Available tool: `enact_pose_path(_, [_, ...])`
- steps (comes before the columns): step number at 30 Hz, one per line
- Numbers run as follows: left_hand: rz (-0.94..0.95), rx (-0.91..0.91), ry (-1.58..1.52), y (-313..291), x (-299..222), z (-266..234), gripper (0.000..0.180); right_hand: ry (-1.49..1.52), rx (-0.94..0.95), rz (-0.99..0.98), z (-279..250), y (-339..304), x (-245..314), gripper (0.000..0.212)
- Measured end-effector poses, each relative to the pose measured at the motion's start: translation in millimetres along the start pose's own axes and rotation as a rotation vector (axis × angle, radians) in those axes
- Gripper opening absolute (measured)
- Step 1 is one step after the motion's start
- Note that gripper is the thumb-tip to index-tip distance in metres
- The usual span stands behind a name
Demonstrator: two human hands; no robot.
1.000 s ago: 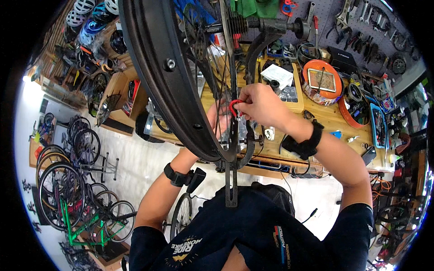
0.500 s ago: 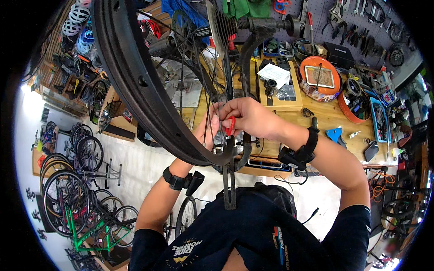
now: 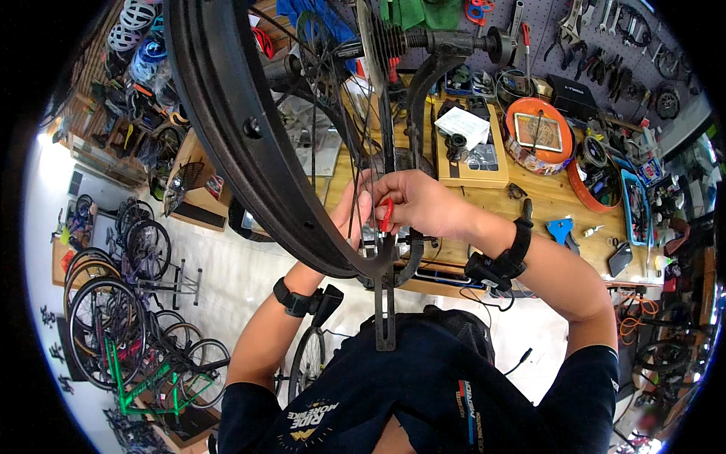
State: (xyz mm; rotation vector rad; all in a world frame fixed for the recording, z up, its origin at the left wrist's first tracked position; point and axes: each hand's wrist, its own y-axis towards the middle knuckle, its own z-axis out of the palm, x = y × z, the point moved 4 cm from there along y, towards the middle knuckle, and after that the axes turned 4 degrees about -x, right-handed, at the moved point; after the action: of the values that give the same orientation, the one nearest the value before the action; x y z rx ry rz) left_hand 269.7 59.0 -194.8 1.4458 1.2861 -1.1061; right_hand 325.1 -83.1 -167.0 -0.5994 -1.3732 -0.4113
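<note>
A black-rimmed bicycle wheel (image 3: 219, 121) stands upright before me in a dark metal truing stand (image 3: 423, 98), its cassette (image 3: 376, 45) near the top. Low on the wheel, just above the rim, my right hand (image 3: 423, 204) pinches a small red spoke wrench (image 3: 386, 215) between thumb and fingers, close to the spoke ends. My left hand (image 3: 355, 206) is at the spokes (image 3: 350, 166) beside it, thumb up and fingers drawn together. Spokes and rim partly cover that hand, and I cannot make out what it grips.
A wooden workbench (image 3: 469, 250) holds a cardboard box (image 3: 491, 170) with papers, an orange round tray (image 3: 548, 113), a blue bin (image 3: 634, 200) and a blue tool (image 3: 560, 229). Tools hang on the pegboard behind. Several bicycles (image 3: 113, 325) stand at left.
The view has shifted slightly. Both hands stay at the lower spokes, and the red spoke wrench remains in the right hand at nearly the same angle.
</note>
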Motion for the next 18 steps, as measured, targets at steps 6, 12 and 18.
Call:
enact_pose_path(6, [-0.004, -0.029, -0.014, -3, -11, 3, 0.069, -0.464, 0.091, -0.066, 10, -9, 20, 0.02])
enact_pose_path(12, [-0.014, -0.05, -0.162, -2, -13, 1, 0.069, -0.652, -0.1, -0.201, 22, -15, 25, 0.019])
enact_pose_path(18, [-0.049, -0.081, -0.223, -4, -12, 2, 0.066, -0.041, 0.245, -0.06, 9, -3, 12, 0.025])
